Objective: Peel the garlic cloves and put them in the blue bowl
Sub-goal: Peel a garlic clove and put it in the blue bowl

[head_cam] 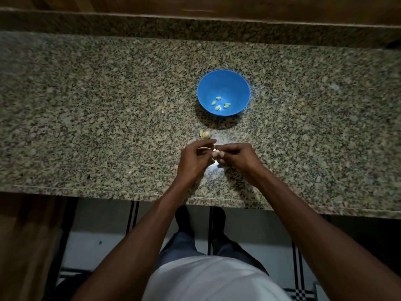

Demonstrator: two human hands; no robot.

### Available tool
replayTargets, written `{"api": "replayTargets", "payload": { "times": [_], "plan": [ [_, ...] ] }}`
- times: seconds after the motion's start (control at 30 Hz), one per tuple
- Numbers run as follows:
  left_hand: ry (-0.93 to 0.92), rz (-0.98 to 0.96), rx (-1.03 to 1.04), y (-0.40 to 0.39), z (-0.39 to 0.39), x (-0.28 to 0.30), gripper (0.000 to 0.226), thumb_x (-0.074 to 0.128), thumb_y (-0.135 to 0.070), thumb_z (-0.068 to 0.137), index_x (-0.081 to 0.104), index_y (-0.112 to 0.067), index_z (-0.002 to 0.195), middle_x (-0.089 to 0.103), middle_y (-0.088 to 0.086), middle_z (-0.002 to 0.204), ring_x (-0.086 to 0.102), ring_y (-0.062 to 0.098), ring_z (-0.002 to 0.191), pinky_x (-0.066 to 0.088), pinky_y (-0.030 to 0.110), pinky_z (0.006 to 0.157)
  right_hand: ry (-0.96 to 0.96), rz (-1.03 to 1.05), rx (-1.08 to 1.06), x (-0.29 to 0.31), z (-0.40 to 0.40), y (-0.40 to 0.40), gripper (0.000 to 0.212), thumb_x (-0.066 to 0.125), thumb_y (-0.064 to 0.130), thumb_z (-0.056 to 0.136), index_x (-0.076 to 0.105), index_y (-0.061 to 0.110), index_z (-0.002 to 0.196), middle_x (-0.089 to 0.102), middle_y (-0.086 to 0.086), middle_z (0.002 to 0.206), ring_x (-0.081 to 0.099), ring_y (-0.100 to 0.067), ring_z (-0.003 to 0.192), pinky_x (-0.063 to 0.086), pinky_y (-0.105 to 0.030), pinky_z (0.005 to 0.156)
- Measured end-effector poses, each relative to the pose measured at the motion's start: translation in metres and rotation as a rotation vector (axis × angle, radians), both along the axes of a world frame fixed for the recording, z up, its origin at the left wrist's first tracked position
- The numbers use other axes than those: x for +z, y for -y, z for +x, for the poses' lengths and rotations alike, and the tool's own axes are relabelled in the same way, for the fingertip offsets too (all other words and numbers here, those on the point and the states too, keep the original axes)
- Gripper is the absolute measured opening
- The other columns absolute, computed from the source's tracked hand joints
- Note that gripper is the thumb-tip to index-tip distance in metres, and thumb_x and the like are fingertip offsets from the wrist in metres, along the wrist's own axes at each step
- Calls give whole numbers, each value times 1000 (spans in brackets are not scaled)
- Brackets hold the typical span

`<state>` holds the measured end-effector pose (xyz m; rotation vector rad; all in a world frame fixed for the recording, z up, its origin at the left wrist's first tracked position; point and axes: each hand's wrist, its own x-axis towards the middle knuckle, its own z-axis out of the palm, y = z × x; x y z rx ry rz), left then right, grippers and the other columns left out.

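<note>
We see one long speckled granite bench (86, 109) running across the view, with a raised granite ledge along its far edge. One round blue plastic bowl (223, 83) stands near the middle of the bench, about midway between the far and near edges. Inside it, on the bottom toward the near wall, we count four peeled pale yellow garlic cloves (218, 98), lying apart from one another.

Our two hands meet just inside the near edge of the bench, in line with the bowl. The left hand (194, 159) has its fingers curled and its thumb stretched toward the right hand (236, 158), whose fingers are also curled; together they pinch one small pale garlic clove (216, 151) between the fingertips. Only a sliver of that clove shows, so we cannot tell how much skin is on it.

Between the hands and the bowl, one partly broken garlic bulb with papery skin (205, 134) lies on the bench.
</note>
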<state>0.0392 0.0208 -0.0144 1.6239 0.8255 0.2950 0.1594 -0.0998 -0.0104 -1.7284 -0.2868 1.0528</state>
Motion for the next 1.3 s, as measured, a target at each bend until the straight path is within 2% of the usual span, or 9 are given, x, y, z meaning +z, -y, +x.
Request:
{"api": "replayTargets", "payload": {
  "times": [0.1, 0.27, 0.4, 0.63, 0.87, 0.93, 1.03, 1.17, 1.3],
  "plan": [
    [8, 44, 28, 1, 0, -4, 21, 80, -5, 87, 81, -7, 108, 78, -1, 96, 75, 2, 85, 57, 16, 70, -46, 26, -32, -1, -2, 1, 18, 77, 4, 93, 78, -3, 110, 78, -25, 102, 75, -45, 94, 62, -57, 89],
    [-1, 175, 12, -1, -1, -10, 9, 79, -13, 90, 83, -14, 98, 78, -7, 91, 74, 3, 84, 59, 21, 73, -119, 4, -71, 0, -2, -2, 18, 74, 1, 95, 73, -12, 107, 72, -36, 97, 66, -36, 81, 58, -64, 90],
    [-20, 244, 51, 1, 1, -9, 9, 75, -13, 93, 83, -13, 97, 79, -5, 88, 74, 5, 80, 63, 30, 72, 21, -17, -14, -2, -1, -7, 12, 75, 10, 97, 79, -1, 99, 77, -18, 83, 72, -33, 73, 62, -61, 85],
    [-81, 47, 240, 5, 14, -5, 4, 83, -18, 85, 83, -18, 90, 79, -5, 78, 77, 11, 71, 65, 36, 66, 479, -101, 52, -2, -1, -19, 10, 80, 21, 91, 85, 12, 93, 79, 1, 74, 75, -7, 65, 65, -37, 65],
    [-99, -414, 350, -4, 17, -4, 6, 77, -3, 91, 77, 3, 93, 77, 24, 86, 70, 22, 69, 62, 38, 72, 776, -113, 204, -9, -2, -23, 14, 72, 8, 92, 83, 14, 87, 78, -3, 75, 70, -11, 64, 58, -41, 61],
    [-96, -524, 354, -8, 19, -6, 10, 74, 0, 93, 75, 9, 96, 74, 33, 98, 67, 24, 73, 61, 35, 72, 754, -113, 198, -8, 1, -23, 14, 72, 8, 93, 82, 13, 86, 78, -1, 76, 70, -10, 66, 59, -40, 61],
    [-83, -592, 317, -12, 19, -3, 14, 71, 1, 95, 73, 12, 103, 76, 29, 96, 71, 22, 76, 63, 31, 75, 669, -116, 194, -7, 6, -22, 14, 70, 11, 95, 82, 13, 89, 78, 2, 78, 72, -6, 69, 61, -35, 64],
    [-82, -522, 252, -14, 15, 0, 17, 71, 0, 96, 72, 11, 108, 78, 20, 90, 75, 16, 71, 65, 28, 72, 553, -93, 188, -8, 7, -19, 13, 70, 16, 96, 82, 14, 91, 78, 6, 76, 73, -4, 67, 62, -30, 65],
    [-90, -401, 143, -18, 9, -4, 15, 73, -1, 95, 73, 9, 107, 78, 24, 93, 76, 22, 77, 65, 34, 75, 335, -84, 173, -12, 13, -16, 10, 75, 20, 96, 81, 11, 97, 79, -1, 77, 77, -17, 69, 65, -40, 69]
  ]
}}
